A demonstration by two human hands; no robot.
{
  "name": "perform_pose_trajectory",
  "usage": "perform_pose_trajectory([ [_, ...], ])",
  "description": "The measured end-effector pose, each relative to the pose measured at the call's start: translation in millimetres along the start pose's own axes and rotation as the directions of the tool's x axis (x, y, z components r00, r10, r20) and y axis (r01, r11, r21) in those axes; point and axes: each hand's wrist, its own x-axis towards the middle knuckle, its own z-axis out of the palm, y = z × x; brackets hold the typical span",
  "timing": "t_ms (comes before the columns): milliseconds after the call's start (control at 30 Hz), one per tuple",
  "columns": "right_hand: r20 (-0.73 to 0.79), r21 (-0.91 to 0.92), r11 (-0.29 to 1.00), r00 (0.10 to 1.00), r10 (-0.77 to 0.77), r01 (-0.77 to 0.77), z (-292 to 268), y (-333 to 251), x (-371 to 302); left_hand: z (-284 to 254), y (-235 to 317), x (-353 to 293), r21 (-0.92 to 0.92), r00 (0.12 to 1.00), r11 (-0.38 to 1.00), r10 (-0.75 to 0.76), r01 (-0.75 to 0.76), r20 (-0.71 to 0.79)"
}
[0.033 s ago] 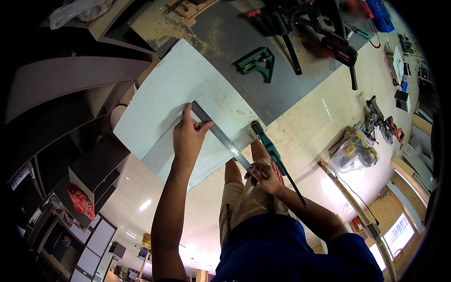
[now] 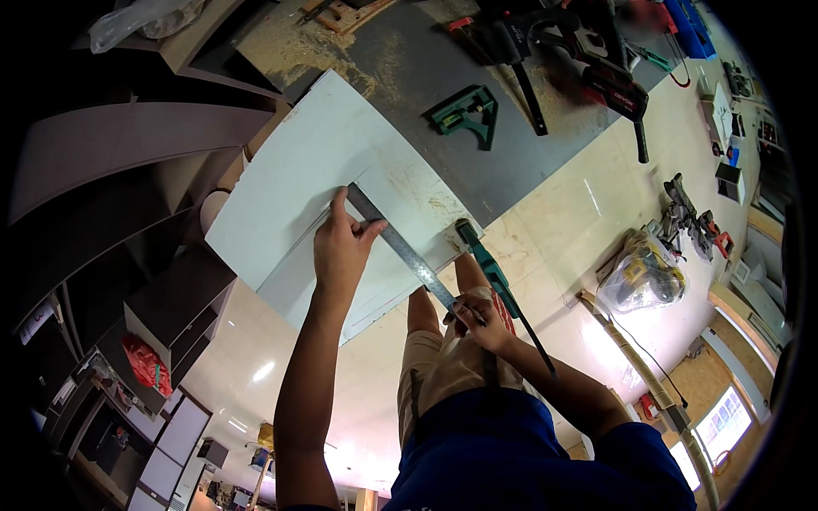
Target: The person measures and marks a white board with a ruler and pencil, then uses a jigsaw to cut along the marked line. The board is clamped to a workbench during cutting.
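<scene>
The steel ruler [image 2: 407,249] is laid diagonally across the white board [image 2: 307,153], its far end on the board's middle and its near end past the board's near edge, over the floor. The board itself is rested on the grey worktop [image 2: 443,51] & overhangs it toward the person.

Compared w/ the earlier frame, no change is seen: ruler, board and both hands are found in the same spots. So the ruler is kept pinned and the marking pose is held; no shift of the straight edge is shown.

The left hand [image 2: 341,247] is pressed flat on the board, fingers spread, w/ thumb and forefinger set against the ruler's far part. Nothing is gripped by it; it is only pushed down. The left forearm is stretched up from the lower edge, nearly straight.

The right hand [image 2: 481,319] is pinched shut on a thin pencil-like stick [image 2: 467,312] right at the ruler's near end. The right arm is bent in from the lower right.

Just beside the right hand, a green-handled tool [image 2: 487,260] is lying at the board's corner, its long blade hung out past the edge. On the worktop, a green square [image 2: 467,112] & dark power tools [image 2: 588,51] are left well apart from the hands. A clear bag w/ a yellow tool [image 2: 643,274] is seen on the floor.
</scene>
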Motion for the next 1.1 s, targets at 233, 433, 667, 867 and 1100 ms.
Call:
perform_pose_trajectory([
  [233,-0.003,0.006,1.000,1.000,0.020,-0.020,-0.5,-0.8,0.2,0.4,1.1,0.0,-0.004,1.000,1.000,-0.015,0.015,0.007],
  [433,-0.035,0.018,1.000,0.999,0.018,-0.018,2.2,-2.2,-1.4,0.5,-1.3,-0.8,0.013,1.000,1.000,-0.005,0.005,0.018],
  [667,-0.047,-0.017,1.000,0.999,0.010,-0.011,3.6,-8.1,-1.3,0.8,-2.1,-0.4,0.020,0.999,1.000,-0.015,0.014,0.034],
  [867,-0.008,-0.023,1.000,1.000,0.021,-0.022,0.1,-1.6,0.8,0.0,-2.2,0.1,0.034,1.000,0.999,0.019,-0.020,0.024],
  [1100,-0.006,-0.017,1.000,1.000,0.018,-0.018,1.1,-3.5,0.3,1.3,-2.9,-0.7,0.006,1.000,1.000,0.016,-0.016,0.003],
])
